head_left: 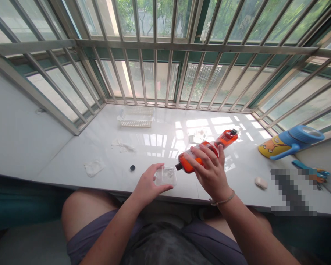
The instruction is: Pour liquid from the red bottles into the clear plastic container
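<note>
My left hand [150, 184] grips a small clear plastic box [165, 177] by its sides, near the front of the white sill. Some small clear or silvery stuff shows inside, too small to make out. My right hand [211, 171] is wrapped round a bottle of orange-red liquid [188, 159], tilted so that its dark neck points down-left at the box's right edge. Whether liquid is flowing out I cannot tell. A black cap [132, 168] lies left of my left hand. Behind my right hand a second orange-red bottle [227, 137] with a black cap stands on the sill.
A white perforated basket [135, 119] sits at the back left. Crumpled white tissues [93, 167] lie at the left. To the right are a blue and yellow flask [289, 141], a whitish oval object [260, 183] and a blue strap [306, 165]. Metal bars [168, 46] line the window.
</note>
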{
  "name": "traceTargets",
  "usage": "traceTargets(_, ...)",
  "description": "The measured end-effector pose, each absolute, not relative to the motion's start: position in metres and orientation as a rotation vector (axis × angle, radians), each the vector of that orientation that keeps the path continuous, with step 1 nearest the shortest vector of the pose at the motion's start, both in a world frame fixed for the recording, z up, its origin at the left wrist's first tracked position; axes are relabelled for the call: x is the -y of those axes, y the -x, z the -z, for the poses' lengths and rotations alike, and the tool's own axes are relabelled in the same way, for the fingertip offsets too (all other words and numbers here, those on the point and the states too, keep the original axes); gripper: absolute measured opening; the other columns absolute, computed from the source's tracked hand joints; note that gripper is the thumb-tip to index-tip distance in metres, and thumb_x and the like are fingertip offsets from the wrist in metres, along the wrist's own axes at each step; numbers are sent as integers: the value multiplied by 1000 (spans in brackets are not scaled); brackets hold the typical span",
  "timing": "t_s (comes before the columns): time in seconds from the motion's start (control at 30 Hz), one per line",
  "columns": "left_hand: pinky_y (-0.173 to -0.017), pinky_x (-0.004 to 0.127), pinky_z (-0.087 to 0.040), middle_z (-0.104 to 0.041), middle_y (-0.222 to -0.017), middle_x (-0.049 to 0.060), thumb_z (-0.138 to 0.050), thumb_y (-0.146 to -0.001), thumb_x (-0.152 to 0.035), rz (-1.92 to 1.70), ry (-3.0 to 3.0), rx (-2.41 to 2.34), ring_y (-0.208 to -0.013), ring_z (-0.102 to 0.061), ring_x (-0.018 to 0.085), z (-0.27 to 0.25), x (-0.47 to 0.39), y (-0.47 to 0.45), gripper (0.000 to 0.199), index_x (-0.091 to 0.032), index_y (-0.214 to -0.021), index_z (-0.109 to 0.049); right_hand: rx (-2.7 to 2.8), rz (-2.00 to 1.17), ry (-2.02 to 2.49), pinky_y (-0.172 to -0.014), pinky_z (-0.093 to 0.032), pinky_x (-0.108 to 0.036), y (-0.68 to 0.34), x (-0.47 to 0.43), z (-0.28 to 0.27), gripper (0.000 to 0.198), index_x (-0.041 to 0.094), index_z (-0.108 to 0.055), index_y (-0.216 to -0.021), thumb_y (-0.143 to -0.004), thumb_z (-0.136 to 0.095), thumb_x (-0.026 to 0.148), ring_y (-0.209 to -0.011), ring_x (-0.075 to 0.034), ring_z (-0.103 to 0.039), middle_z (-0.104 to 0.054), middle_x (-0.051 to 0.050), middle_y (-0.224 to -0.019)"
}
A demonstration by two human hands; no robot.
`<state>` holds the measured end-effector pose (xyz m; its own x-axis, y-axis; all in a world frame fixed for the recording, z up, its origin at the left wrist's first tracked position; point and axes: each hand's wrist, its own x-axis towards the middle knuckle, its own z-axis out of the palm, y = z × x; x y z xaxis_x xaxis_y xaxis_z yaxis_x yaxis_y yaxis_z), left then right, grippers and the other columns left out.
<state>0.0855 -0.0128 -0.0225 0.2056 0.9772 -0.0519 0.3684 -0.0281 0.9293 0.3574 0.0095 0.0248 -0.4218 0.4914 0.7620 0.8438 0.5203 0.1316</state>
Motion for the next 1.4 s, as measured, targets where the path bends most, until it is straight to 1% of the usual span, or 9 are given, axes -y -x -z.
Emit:
traceTargets(0.33, -100, 47, -63, -67, -145, 12, -100, -71, -44, -839, -1542, -1309, -136, -64, 36, 23, 12, -86, 84, -28, -144, -63, 2103, 689, 1070, -134, -22, -73, -359, -10, -25, 50, 34, -67, -143, -101, -69, 6, -143, -28, -60, -73, -3, -142)
traceTargets(0.77, -100, 47, -62, -67, -145, 10, -100, -71, -43, -831, -1539, -1314, -136, -63, 35, 23, 12, -86, 83, -29, -144, -62, 2116, 729, 1065, -134, -23, -72, -359, -11, -29, 50, 35, -67, -142, -102, -67, 6, -141, -27, -61, -74, -3, -141)
traceTargets(0.97, -99, 46, -63, -67, -144, 12, -100, -71, -42, -845, -1537, -1310, -136, -63, 36, 23, 12, -86, 84, -28, -144, -63, 2119, 735, 1059, -135, -21, -71, -359, -11, -31, 50, 35, -67, -142, -102, -67, 5, -143, -27, -60, -74, -2, -141)
traceTargets(1.4, -97, 46, -64, -69, -142, 13, -101, -70, -42, -858, -1536, -1322, -135, -64, 37, 23, 12, -87, 83, -28, -143, -65, 2135, 743, 1026, -135, -19, -72, -359, -12, -33, 51, 36, -67, -142, -101, -68, 6, -145, -27, -59, -74, -2, -142)
